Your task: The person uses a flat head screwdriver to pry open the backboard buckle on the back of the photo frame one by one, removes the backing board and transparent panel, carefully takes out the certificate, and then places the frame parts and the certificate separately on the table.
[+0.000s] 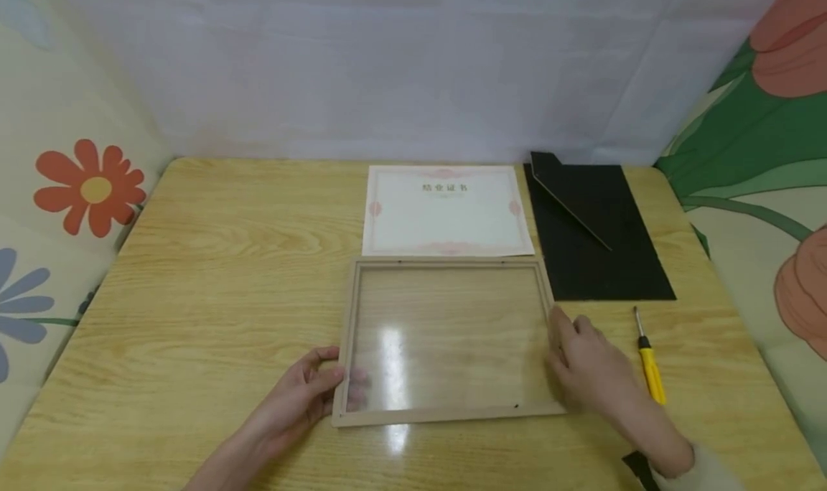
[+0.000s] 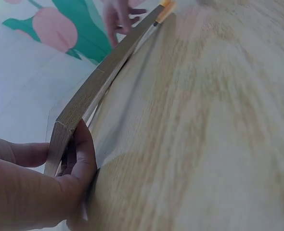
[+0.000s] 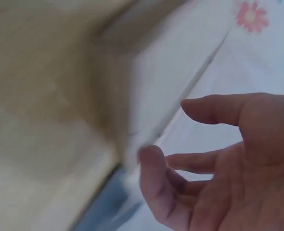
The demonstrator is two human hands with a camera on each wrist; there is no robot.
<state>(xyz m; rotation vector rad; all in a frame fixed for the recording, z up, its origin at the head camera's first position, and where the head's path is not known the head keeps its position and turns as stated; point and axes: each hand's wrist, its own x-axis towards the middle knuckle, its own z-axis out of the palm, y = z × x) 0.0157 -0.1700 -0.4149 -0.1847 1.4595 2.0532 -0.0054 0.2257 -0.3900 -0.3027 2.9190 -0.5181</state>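
A wooden picture frame (image 1: 446, 415) with a clear pane (image 1: 452, 333) is held over the near middle of the table. My left hand (image 1: 291, 398) grips its left side near the lower corner. The left wrist view shows that thumb and fingers pinching the wooden edge (image 2: 91, 91), partly raised off the tabletop. Beside the frame's right side is my right hand (image 1: 594, 369). In the right wrist view its fingers (image 3: 154, 178) are loosely bent and hold nothing, with a gap to the blurred frame corner.
A printed certificate (image 1: 446, 222) lies just behind the frame. To its right is a black backing board (image 1: 601, 276) with its stand flap raised. A yellow-handled screwdriver (image 1: 652, 372) lies right of my right hand. A white cloth (image 1: 413, 75) hangs behind the table.
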